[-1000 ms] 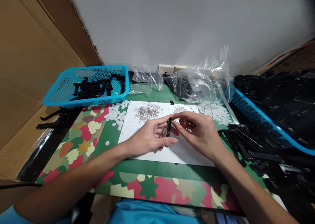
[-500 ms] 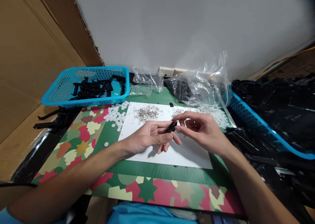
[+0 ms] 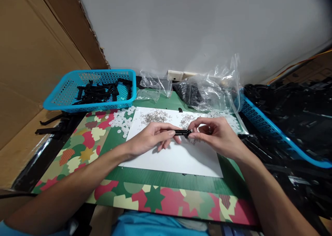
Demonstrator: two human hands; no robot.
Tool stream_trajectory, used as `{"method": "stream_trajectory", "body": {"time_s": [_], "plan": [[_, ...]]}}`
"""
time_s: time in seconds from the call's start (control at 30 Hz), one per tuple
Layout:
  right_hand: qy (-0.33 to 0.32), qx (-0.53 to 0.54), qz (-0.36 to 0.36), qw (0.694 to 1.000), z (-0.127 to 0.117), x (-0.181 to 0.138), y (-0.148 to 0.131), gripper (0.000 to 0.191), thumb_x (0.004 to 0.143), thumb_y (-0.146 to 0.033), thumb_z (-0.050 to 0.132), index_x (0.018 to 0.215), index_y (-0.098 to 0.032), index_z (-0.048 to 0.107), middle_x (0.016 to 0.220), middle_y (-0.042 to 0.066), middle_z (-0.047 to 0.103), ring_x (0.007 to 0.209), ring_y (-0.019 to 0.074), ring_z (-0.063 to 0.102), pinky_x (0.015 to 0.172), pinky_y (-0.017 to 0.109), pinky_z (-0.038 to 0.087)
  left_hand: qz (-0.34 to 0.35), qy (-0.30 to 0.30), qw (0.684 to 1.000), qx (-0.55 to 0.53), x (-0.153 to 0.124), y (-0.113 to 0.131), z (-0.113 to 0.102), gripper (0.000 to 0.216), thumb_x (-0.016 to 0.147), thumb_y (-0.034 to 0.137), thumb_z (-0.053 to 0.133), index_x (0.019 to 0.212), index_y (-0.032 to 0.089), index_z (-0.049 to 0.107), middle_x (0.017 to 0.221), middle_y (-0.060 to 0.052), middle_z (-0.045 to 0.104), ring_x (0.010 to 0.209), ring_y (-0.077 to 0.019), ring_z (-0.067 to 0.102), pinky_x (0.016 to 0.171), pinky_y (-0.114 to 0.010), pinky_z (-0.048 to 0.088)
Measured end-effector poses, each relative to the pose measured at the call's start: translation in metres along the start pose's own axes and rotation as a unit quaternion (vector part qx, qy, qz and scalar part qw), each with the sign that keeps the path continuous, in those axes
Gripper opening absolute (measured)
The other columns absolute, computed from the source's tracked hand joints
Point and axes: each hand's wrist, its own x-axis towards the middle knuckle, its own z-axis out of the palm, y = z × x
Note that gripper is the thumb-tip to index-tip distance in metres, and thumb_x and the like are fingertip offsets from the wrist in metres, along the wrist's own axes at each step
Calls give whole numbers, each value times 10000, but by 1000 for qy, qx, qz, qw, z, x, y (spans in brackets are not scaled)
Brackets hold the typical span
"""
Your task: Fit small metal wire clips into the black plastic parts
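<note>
A short black plastic part [image 3: 182, 133] is held level between my two hands, above the white sheet of paper [image 3: 166, 160]. My left hand [image 3: 153, 137] pinches its left end between thumb and fingers. The fingertips of my right hand [image 3: 214, 135] close on its right end; whether they also grip something smaller there is hidden. Beyond my hands, two piles of tiny metal springs lie on the paper, a larger left pile [image 3: 155, 116] and a right pile [image 3: 187, 120] partly behind my right hand.
White plastic discs lie left [image 3: 121, 121] and right [image 3: 228, 120] of the paper. A blue basket [image 3: 90, 108] with black parts stands at back left. Clear plastic bags [image 3: 215, 90] rest against the wall. Another blue basket [image 3: 280, 134], heaped with black parts, is at right.
The black part has turned from slanted to level, showing its length between my hands. My left hand has moved slightly left and up; my right fingertips now close on the part's right end.
</note>
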Motion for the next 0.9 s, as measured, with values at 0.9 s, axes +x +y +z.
{"method": "stream_trajectory", "body": {"time_s": [0.9], "plan": [[105,351,-88,926,69,14,-14,373,1126,-422,473,985,-247,770,1008,61,631,860,185,574,837,351,482,189,98,895,392,5,-20,5,259,1080,241,582,1217,183,794,1186,-90,819,1070,-248,784,988,-395,605]]}}
